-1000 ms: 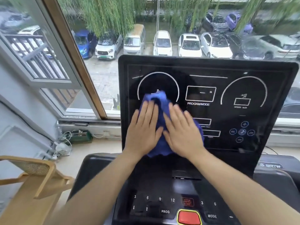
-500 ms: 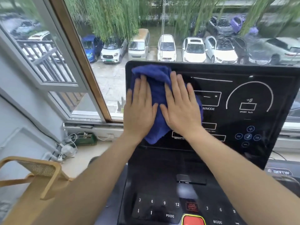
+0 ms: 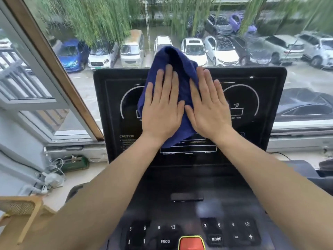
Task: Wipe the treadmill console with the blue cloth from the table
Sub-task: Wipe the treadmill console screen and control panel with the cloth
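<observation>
The black treadmill console [image 3: 255,98] stands upright in front of me, with white dial outlines and boxes on its screen. A blue cloth [image 3: 181,74] lies against the upper middle of the screen, its top bunched above the console's upper edge. My left hand [image 3: 162,109] presses flat on the cloth's left side, fingers straight and together. My right hand [image 3: 209,107] presses flat on its right side, thumb nearly touching the left thumb. Most of the cloth's middle is hidden under the two palms.
Below the screen lies the button panel [image 3: 232,230] with number keys and a red stop button [image 3: 191,243]. A window [image 3: 54,56] with a wooden frame is at left, cables [image 3: 54,175] on the sill, a wooden chair [image 3: 23,208] at lower left. Parked cars are outside.
Both hands slid the cloth up from the lower left dial to the top edge, then rightward to the upper middle of the screen, so the cloth now pokes above the console.
</observation>
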